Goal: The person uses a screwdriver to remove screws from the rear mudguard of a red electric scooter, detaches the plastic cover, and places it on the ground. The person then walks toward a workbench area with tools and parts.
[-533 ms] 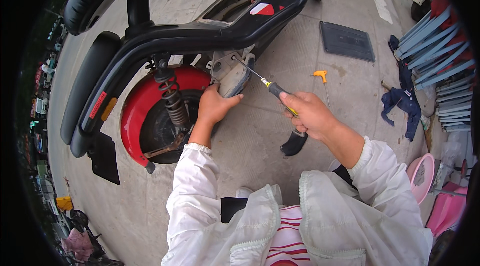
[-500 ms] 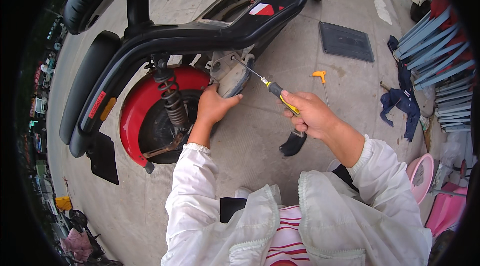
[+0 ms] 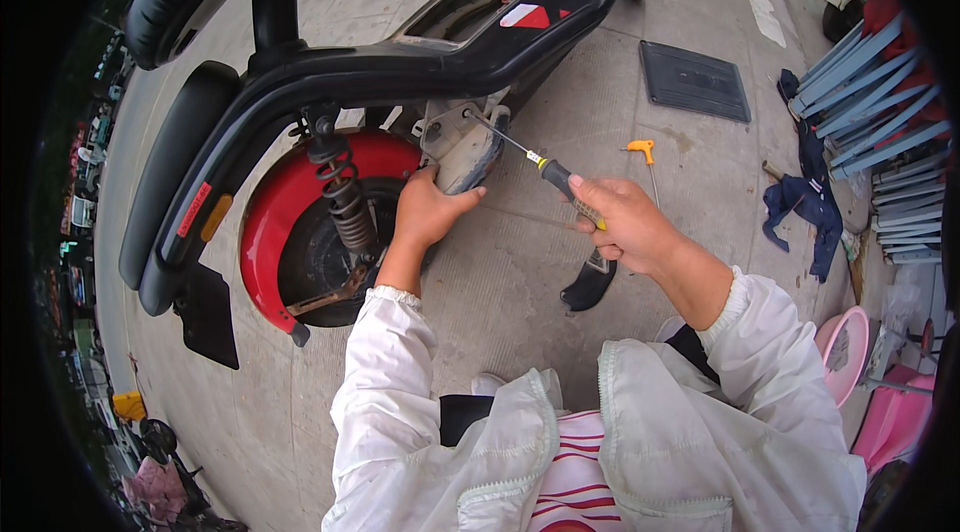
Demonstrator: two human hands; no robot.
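Observation:
The scooter's frame (image 3: 400, 72) is black, with a red rear fender (image 3: 265, 232) and a coil shock absorber (image 3: 347, 212) below. Under the frame sits a dusty grey cover (image 3: 465, 152). My left hand (image 3: 432, 217) is closed on its lower edge, thumb out to the right. My right hand (image 3: 622, 222) is wrapped round the grey-and-yellow handle of a screwdriver (image 3: 555, 174). The screwdriver's thin shaft slants up to the left, and its tip meets the metal bracket at the upper part of the cover.
On the concrete floor lie an orange-handled hex key (image 3: 643, 150), a flat black panel (image 3: 695, 82) and a black curved part (image 3: 588, 285). Dark blue cloth (image 3: 805, 202) lies to the right, by stacked blue-grey chairs (image 3: 880, 102) and a pink basin (image 3: 842, 352).
The screwdriver's handle has turned in my right hand, with less of its yellow stripe showing. My left hand stays in place on the cover.

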